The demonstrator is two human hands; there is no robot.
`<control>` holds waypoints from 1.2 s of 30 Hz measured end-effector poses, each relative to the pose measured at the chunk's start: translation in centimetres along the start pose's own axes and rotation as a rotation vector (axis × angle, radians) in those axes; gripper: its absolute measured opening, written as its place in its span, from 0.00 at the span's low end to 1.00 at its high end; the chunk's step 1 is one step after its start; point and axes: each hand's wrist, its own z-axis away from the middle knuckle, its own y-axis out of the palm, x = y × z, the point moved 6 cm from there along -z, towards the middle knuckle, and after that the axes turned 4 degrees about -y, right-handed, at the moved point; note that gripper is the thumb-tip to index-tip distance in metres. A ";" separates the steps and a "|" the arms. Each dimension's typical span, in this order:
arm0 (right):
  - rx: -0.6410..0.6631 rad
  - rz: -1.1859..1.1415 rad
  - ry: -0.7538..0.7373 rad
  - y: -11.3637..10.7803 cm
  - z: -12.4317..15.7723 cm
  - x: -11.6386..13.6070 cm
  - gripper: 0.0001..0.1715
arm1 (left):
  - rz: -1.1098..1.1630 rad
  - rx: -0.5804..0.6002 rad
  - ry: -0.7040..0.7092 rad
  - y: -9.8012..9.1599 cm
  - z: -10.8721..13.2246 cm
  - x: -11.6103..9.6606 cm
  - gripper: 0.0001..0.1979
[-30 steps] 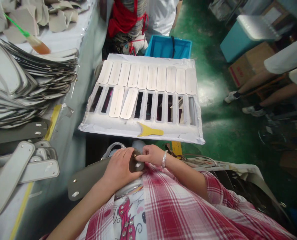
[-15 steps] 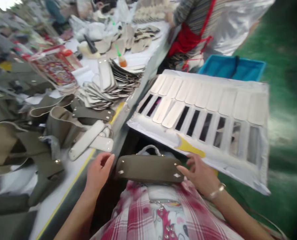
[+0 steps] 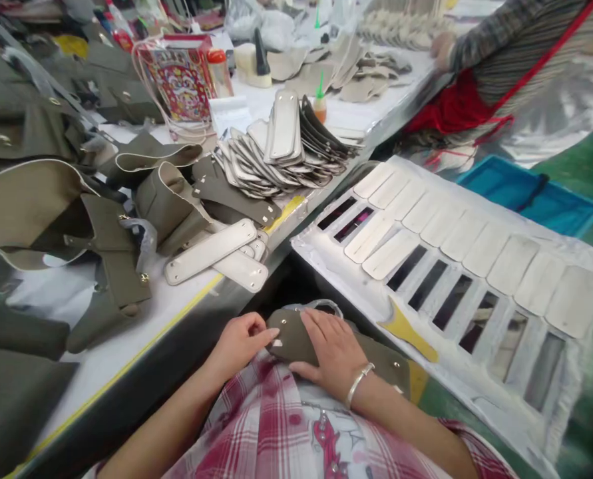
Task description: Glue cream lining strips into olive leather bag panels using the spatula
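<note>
Left hand (image 3: 237,346), right hand (image 3: 329,354), fingers spread, pin an olive strap (image 3: 289,336) by the worktable (image 3: 141,332).

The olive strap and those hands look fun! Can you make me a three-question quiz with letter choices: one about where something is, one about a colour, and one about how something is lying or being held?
1. Which arm wears the metal bangle?
A. the left arm
B. the right arm
C. neither arm

2. What colour is the plastic tub past the white slotted board?
A. red
B. yellow
C. blue

3. How is the right hand on the olive strap?
A. lying over it, fingers spread
B. lifting it high overhead
C. not touching it

Answers:
1. B, the bangle circles that wrist.
2. C, the tub shows bright blue.
3. A, the palm and fingers lie across the strap.
</note>
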 end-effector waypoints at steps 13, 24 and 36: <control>0.022 0.114 -0.014 0.3 -0.5 0.8 0.45 | -0.065 0.163 0.076 -0.5 -1.8 0.2 0.16; -0.003 0.125 -0.019 0.4 -0.6 1.1 0.46 | -0.094 0.255 0.196 -0.9 -2.7 0.4 0.14; -0.018 0.052 0.055 0.5 -2.8 2.7 0.41 | 0.211 0.434 0.070 0.7 -2.6 2.0 0.16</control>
